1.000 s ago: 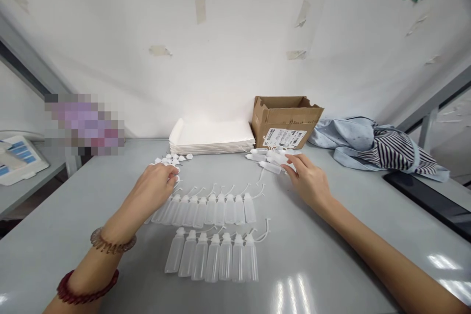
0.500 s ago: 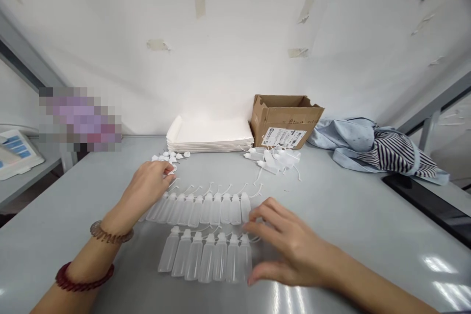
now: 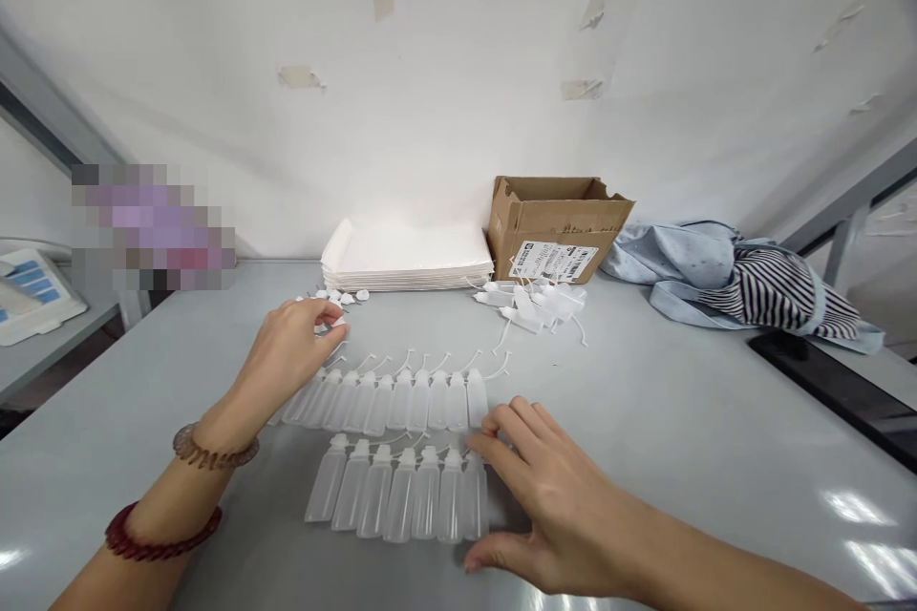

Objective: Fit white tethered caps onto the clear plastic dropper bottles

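At lower centre the right hand [image 3: 559, 492], thumb and fingers spread around the end bottle [image 3: 475, 499] of the front row, should touch lightly so neighbours stay aligned, while the left hand [image 3: 292, 344], left of centre, curls beside white caps [image 3: 346, 298], its pinch unclear.

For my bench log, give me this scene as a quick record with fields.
Left hand: at the small white caps, fingertips close together; whether it grips one is unclear
Right hand: thumb and fingers spread at the right end of the front row
Front row: seven translucent bottles lying side by side
Back row: more such bottles, left end partly covered
Loose bottles: jumbled before the cardboard box
Behind: stack of flat white packets, left of the box
Far right: blue and striped cloth, flat black object
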Tool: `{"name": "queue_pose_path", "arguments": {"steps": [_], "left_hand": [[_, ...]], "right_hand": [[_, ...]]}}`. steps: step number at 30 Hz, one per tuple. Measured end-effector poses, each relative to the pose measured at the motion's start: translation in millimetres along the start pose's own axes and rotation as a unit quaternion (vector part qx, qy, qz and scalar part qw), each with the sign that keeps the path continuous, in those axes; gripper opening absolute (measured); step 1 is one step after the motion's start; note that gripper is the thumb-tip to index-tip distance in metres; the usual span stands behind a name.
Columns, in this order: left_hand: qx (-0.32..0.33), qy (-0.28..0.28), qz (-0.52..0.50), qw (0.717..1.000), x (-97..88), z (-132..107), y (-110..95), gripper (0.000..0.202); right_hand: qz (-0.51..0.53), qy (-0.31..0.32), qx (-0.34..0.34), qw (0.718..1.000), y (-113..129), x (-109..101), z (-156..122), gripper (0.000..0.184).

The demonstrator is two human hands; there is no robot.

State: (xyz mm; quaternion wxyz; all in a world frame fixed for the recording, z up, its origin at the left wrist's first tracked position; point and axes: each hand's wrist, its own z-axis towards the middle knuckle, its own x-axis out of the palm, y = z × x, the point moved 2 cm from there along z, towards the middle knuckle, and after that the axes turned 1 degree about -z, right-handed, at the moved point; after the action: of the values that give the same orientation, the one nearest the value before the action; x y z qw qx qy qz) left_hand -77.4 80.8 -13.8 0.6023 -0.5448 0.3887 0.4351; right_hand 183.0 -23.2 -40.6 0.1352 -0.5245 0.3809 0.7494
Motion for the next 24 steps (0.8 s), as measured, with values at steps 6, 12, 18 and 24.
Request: {"name": "queue_pose_path", "arguments": {"steps": [6,12,18,24], "left_hand": [[-0.016,-0.047,-0.031,0.998,-4.2,-4.4,-4.7,0.032],[-0.039,-0.051,-0.190,0.980,-11.1,-14.7,-17.0,0.026],[-0.008,0.114,-0.441,0.890,0.6,-32.3,-41.4,0.027],[0.045,0.244,-0.486,0.838,5.9,-52.2,-66.5,0.020]], "right_hand": [[0.038,0.002,0.014,0.999,3.5,-4.6,0.6,0.053],[0.038,-0.104,-0.023,0.994,-0.9,-26.5,1.9,0.053],[0.014,-0.182,-0.110,0.977,-5.8,-40.3,0.7,0.059],[0.032,-0.231,-0.127,0.964,-6.8,-32.3,-2.5,0.064]]}}
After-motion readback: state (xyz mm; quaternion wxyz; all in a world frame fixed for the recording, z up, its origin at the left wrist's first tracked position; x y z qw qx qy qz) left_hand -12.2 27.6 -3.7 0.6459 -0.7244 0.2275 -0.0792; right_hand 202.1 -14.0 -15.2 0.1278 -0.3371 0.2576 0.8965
